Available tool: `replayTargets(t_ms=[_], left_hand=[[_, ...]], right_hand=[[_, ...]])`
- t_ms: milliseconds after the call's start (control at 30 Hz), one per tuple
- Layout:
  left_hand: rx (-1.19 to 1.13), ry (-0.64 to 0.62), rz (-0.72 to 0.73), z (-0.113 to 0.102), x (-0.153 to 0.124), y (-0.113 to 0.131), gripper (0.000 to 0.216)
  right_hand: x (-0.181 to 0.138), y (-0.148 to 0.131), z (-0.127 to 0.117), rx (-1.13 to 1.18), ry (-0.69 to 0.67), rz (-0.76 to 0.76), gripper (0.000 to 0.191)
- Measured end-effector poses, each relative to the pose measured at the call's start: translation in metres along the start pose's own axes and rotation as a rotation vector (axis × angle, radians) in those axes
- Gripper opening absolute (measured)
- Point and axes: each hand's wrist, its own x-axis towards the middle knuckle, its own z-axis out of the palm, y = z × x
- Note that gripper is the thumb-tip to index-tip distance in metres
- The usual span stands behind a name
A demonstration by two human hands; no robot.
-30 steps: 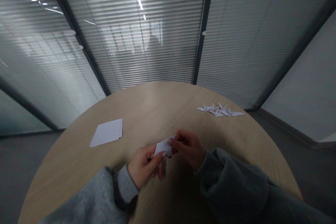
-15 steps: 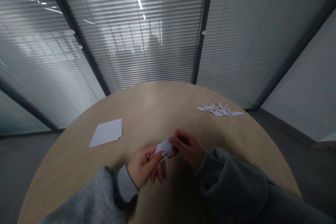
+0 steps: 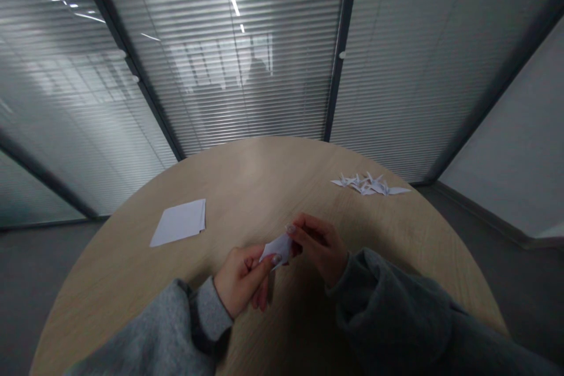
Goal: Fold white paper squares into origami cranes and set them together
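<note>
A small folded piece of white paper [image 3: 278,247] is held between my two hands, just above the table's near middle. My left hand [image 3: 243,275] pinches its lower left part, with the thumb on top and the other fingers beneath. At the paper's upper right corner, my right hand [image 3: 319,247] pinches with thumb and index finger. The undersides of the paper and some fingertips are hidden.
A round wooden table [image 3: 255,188] fills the lower view. A stack of white paper sheets [image 3: 180,223] lies on the left. Several folded paper cranes [image 3: 368,185] lie clustered on the right. Glass panels with blinds [image 3: 264,106] stand behind the table.
My right thumb and index finger have shifted slightly up and right at the paper's corner, uncovering a bit more of the paper. My left hand has barely moved.
</note>
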Motion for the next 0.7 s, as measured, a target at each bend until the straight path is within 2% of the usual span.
replayTargets(t_ms=[300,500,700], left_hand=[[-0.025,0.005,-0.005,0.0027,-0.0009,0.0025,0.052],[-0.004,-0.024,0.022,0.0024,-0.0006,0.0010,0.052],[0.048,-0.029,0.046,-0.0007,0.0006,-0.0016,0.050]], right_hand=[[0.0007,0.0024,-0.0023,-0.023,-0.104,0.044,0.040],[-0.0002,0.0018,-0.0019,-0.107,-0.071,0.025,0.034],[-0.0009,-0.0002,-0.0019,-0.049,-0.050,0.034,0.036]])
